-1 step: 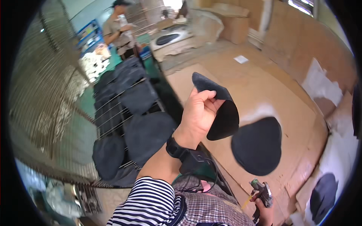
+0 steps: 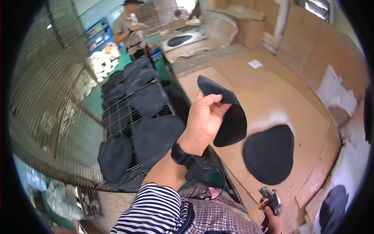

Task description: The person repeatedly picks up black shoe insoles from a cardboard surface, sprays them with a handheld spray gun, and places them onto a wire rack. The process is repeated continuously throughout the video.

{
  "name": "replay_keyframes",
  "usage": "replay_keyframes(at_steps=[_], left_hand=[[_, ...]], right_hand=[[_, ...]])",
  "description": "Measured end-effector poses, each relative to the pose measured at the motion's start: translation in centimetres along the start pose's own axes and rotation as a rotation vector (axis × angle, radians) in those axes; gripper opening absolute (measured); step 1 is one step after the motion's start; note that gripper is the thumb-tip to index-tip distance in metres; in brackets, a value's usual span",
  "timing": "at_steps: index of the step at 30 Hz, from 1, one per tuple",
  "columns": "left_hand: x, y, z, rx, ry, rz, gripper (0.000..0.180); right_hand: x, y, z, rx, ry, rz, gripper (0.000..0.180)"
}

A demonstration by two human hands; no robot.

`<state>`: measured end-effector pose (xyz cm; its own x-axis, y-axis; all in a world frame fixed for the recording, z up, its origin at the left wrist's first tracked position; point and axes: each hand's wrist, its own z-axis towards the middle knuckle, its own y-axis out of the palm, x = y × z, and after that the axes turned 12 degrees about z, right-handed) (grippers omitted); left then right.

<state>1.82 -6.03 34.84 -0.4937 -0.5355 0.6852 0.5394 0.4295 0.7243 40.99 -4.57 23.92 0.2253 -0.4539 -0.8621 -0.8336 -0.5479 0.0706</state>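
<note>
Down at five o'clock, the right hand [image 2: 272, 218] has its fingers wrapped around a spray gun [image 2: 271, 201]. Just above it, a dark oval pad [image 2: 269, 154] lies flat on the cardboard-covered bench [image 2: 307, 113]. Centre frame, the left hand [image 2: 204, 121] pinches a curled dark pad [image 2: 230, 117], lifted clear. At ten o'clock, more dark pads [image 2: 150, 134] rest on a wire rack [image 2: 117, 117]; far off at eleven o'clock, another person [image 2: 130, 33] stands.

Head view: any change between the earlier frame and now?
Nothing visibly changed. The left hand holds the dark curved piece up over the cardboard-covered table, the right hand grips the spray gun, and the flat dark piece lies on the table.
</note>
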Motion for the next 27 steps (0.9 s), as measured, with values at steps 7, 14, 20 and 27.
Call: replay_keyframes(at_steps=[7, 14, 20, 27], left_hand=[[10.7, -8.0, -2.8, 0.231, 0.309, -0.022, 0.020], [22.1, -25.4, 0.2, 0.393, 0.469, -0.030, 0.011], [30.6, -34.8, -3.1, 0.513, 0.756, 0.228, 0.040], [27.9, -55.3, -9.1, 0.948, 0.247, 0.059, 0.032]], right_hand=[[-2.6, 4.4, 2.3, -0.152, 0.017, -0.179, 0.015], [-5.8, 12.9, 2.2, -0.261, 0.031, -0.259, 0.016], [-4.4, 17.9, 2.2, -0.214, 0.076, -0.188, 0.025], [-3.8, 21.3, 2.9, -0.283, -0.014, -0.188, 0.040]])
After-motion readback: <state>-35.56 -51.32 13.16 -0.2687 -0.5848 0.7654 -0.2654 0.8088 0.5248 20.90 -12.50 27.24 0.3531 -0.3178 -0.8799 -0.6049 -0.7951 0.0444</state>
